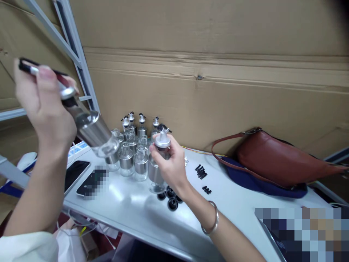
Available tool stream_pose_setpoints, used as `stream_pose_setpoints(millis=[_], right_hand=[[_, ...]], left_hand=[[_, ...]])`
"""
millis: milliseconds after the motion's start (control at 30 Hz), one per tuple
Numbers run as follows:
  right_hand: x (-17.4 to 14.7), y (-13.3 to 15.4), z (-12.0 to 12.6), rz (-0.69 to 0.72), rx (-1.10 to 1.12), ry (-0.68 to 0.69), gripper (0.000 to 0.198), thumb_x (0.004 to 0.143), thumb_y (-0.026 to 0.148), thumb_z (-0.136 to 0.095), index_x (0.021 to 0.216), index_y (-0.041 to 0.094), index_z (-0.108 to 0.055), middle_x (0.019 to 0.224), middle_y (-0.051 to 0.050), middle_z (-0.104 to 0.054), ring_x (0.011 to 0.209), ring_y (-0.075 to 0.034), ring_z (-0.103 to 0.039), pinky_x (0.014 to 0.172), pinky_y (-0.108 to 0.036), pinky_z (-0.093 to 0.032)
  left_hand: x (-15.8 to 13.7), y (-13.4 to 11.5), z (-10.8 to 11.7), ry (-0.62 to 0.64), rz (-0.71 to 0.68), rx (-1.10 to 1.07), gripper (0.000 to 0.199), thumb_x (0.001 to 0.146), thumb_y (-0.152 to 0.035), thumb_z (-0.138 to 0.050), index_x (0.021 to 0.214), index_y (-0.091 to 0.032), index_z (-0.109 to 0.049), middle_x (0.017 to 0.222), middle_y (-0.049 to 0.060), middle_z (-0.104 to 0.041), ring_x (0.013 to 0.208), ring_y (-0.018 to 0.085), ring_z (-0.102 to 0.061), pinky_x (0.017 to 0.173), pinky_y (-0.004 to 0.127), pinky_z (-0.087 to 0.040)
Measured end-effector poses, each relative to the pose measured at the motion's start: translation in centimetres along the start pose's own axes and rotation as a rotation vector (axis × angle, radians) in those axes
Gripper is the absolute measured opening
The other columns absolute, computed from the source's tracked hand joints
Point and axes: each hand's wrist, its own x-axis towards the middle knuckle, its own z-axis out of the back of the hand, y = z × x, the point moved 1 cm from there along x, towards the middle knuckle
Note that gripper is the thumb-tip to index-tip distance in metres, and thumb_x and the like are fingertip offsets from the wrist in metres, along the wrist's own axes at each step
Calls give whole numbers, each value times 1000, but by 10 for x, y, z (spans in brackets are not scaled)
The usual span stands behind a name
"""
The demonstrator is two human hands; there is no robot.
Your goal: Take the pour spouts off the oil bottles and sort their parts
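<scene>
My left hand [46,105] is raised at the left, closed around the spout top of a tilted glass oil bottle [95,129] with a metal band. That bottle's base points down to the right, above the table. Lower and nearer the middle, my right hand [173,162] grips the neck of an upright oil dispenser bottle [157,173] with a silver pourer and black flap. Just behind stands a group of similar bottles [127,160]; those at the back carry pourers, while several in front have uncovered necks. Black round stoppers [172,204] lie beside the right-hand bottle.
Small black flap pieces [201,171] lie in piles on the white table [218,222]. Two phones [92,182] rest at the left edge. A brown leather bag [275,160] sits on dark blue cloth [256,180] at the right. Cardboard [218,116] stands behind, with a metal frame [79,54] at left.
</scene>
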Motion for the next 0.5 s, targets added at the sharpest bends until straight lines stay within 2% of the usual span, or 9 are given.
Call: stream_pose_setpoints(millis=[33,100,133,233,367,500], right_hand=[[-4,-2,-5,14,-6,20,12,79,31,-56,82,19,-58,94,-6,-61,83,-18,-59,74,-34,-49],[-13,-9,-16,48,-30,67,14,81,32,-55,86,19,-58,108,-10,-60,103,-22,-57,88,-38,-47],[-18,-13,-22,62,-43,96,15,82,33,-54,86,18,-57,114,-12,-58,112,-23,-53,94,-40,-44],[-29,-25,-38,87,-102,179,21,86,36,-51,91,17,-54,135,-17,-45,131,-24,-38,106,-43,-35],[-35,-39,-55,105,-279,274,30,88,44,-47,99,17,-52,153,-15,-22,144,-25,-11,114,-53,-15],[-34,-54,-65,103,-403,302,36,91,47,-42,105,16,-52,155,-15,-14,145,-24,-3,114,-57,-9]], left_hand=[[-13,2,3,-160,-41,-134,35,89,-55,-24,98,-28,-45,89,0,-57,99,22,-62,75,42,-47],[-38,10,0,-162,-35,-251,25,83,-51,-44,78,-26,-45,69,-1,-52,70,20,-62,61,37,-47],[-49,15,-3,-93,1,-258,25,83,-50,-46,76,-26,-44,67,-1,-52,64,19,-59,58,36,-46],[-76,31,-13,124,85,-148,25,90,-48,-38,80,-26,-45,77,2,-57,71,20,-57,67,38,-47],[-96,52,-29,271,-25,-20,26,93,-41,-31,84,-23,-47,82,4,-56,78,21,-57,76,38,-47],[-101,73,-49,369,-93,28,26,94,-38,-27,84,-22,-44,82,4,-53,79,21,-54,78,35,-45]])
